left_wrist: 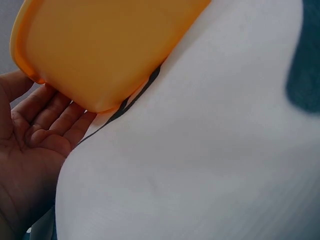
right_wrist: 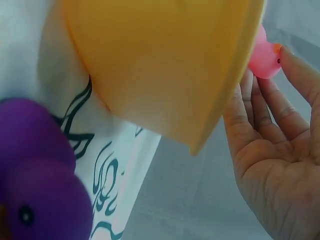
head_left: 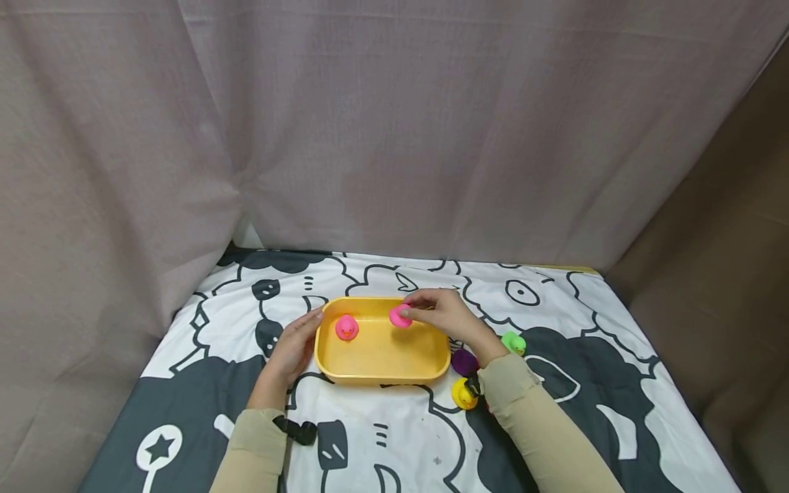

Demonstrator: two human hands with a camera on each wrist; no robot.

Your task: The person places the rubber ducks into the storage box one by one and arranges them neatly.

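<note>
A yellow tray (head_left: pixel 382 378) lies on the patterned cloth, with a pink rubber duck (head_left: pixel 347 328) standing in its left part. At the tray's left end, my left hand (head_left: pixel 296 348) holds the rim; in the left wrist view its thumb is at the rim and its fingers (left_wrist: pixel 55 112) are against the outer wall. Over the tray's right part, my right hand (head_left: pixel 445 316) pinches a second pink rubber duck (head_left: pixel 400 316) between thumb and fingertips. That duck (right_wrist: pixel 265 57) shows just past the tray edge in the right wrist view, its orange beak near the thumb.
Right of the tray are a purple rubber duck (head_left: pixel 464 362), a yellow rubber duck (head_left: pixel 464 394) and a green rubber duck (head_left: pixel 514 343), close around my right wrist and sleeve. A grey curtain (head_left: pixel 419 137) hangs behind the cloth-covered table (head_left: pixel 345 411).
</note>
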